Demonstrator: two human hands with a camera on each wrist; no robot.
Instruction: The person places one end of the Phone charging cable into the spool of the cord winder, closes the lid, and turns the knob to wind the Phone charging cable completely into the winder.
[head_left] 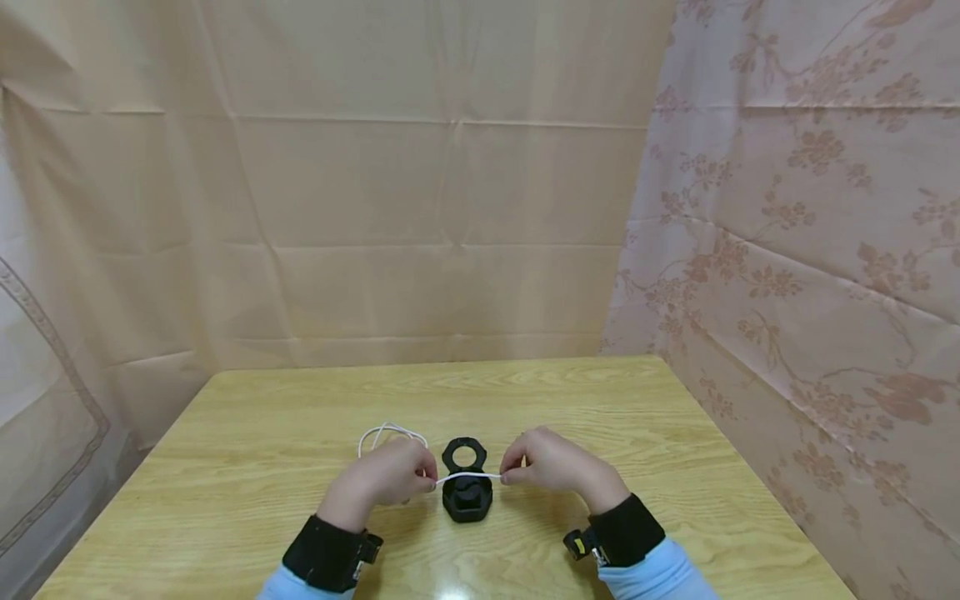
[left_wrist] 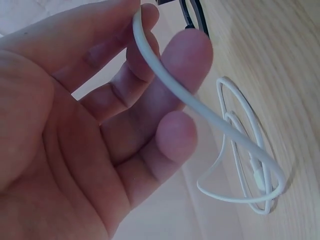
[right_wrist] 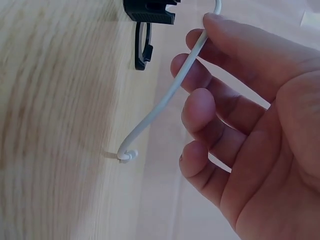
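Observation:
A white cable stretches between both hands, crossing over a black device that has a round-holed flap on its far side. My left hand pinches the cable left of the device between thumb and index finger. To the right, my right hand pinches it the same way. In the left wrist view the cable passes the other loosely bent fingers and runs to loose loops on the table. The right wrist view shows its short end hanging below the fingers.
Loops of the cable lie on the wooden table beyond the left hand. Beige cloth hangs behind the table, and flowered cloth hangs along the right side.

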